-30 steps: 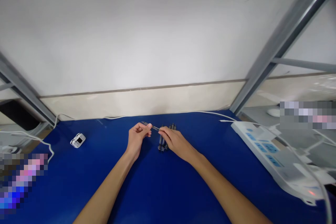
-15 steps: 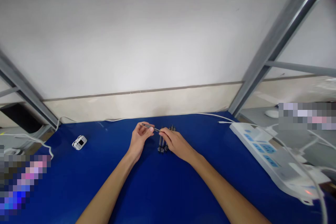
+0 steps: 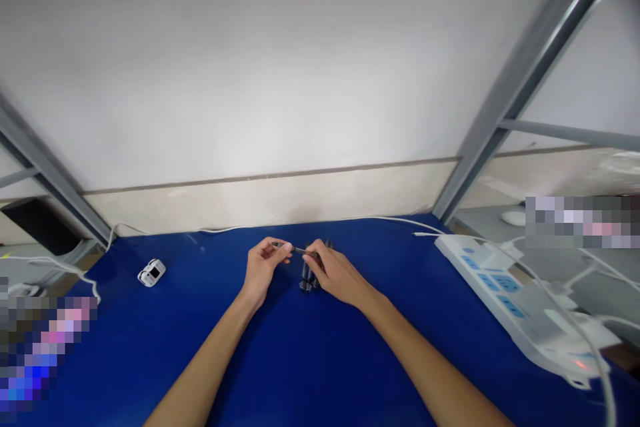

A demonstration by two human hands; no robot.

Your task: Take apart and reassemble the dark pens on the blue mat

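My left hand (image 3: 261,272) pinches one end of a slim dark pen (image 3: 299,250) between thumb and fingers. My right hand (image 3: 343,275) is closed on its other end, a little above the table. Between the two hands a thin section of the pen shows; whether its parts are joined or separate I cannot tell. Several dark pens (image 3: 308,273) lie side by side on the blue table under my right hand, which partly covers them.
A small white device with a dark screen (image 3: 151,273) lies on the blue table (image 3: 300,360) at left. A white power strip (image 3: 500,293) with plugs and cables is at right. A white cable (image 3: 230,229) runs along the wall; metal posts (image 3: 480,127) stand on both sides.
My left hand has shifted slightly left and turned a little. The pen lies flatter, and more of its dark part shows at my right fingers. The pens on the table stay put.
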